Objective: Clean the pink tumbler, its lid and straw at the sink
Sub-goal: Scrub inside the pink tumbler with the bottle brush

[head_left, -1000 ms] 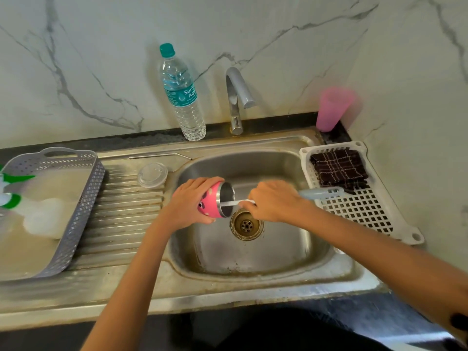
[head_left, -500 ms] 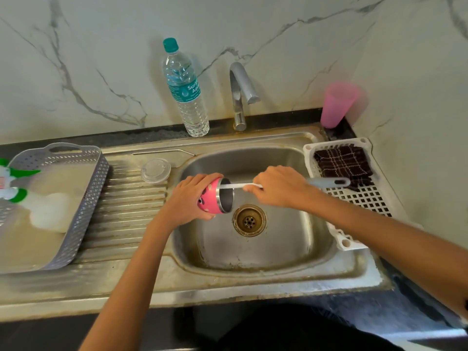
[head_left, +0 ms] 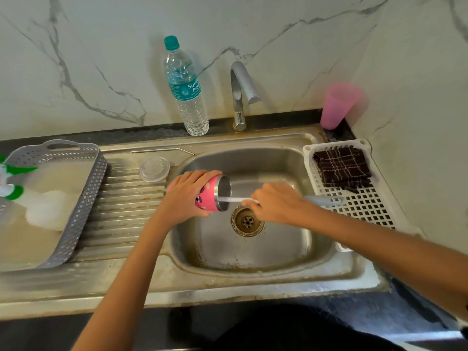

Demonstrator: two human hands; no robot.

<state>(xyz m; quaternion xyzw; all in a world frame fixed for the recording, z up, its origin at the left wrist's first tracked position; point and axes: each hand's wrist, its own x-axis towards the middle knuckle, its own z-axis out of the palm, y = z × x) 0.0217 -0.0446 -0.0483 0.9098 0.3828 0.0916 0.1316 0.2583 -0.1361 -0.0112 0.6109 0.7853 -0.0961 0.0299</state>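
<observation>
Left hand (head_left: 187,196) grips the pink tumbler (head_left: 209,193) sideways over the sink (head_left: 253,252); right hand (head_left: 278,203), fingers curled, holds the brush (head_left: 235,199). The brush has slid slightly outward within the second, which suggests scrubbing strokes; lid (head_left: 154,169) and straw (head_left: 162,150) await cleaning.

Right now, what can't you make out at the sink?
Head view.
Tip of the brush: hidden inside the pink tumbler.
Tumbler base: covered by the left hand.
Brush middle: wrapped by the right hand.
Green-and-white item at the grey basket: blurred, cut off by the left edge.

brush (head_left: 236,199) pushed back into tumbler (head_left: 208,196), right hand (head_left: 278,204) nearer its mouth
</observation>
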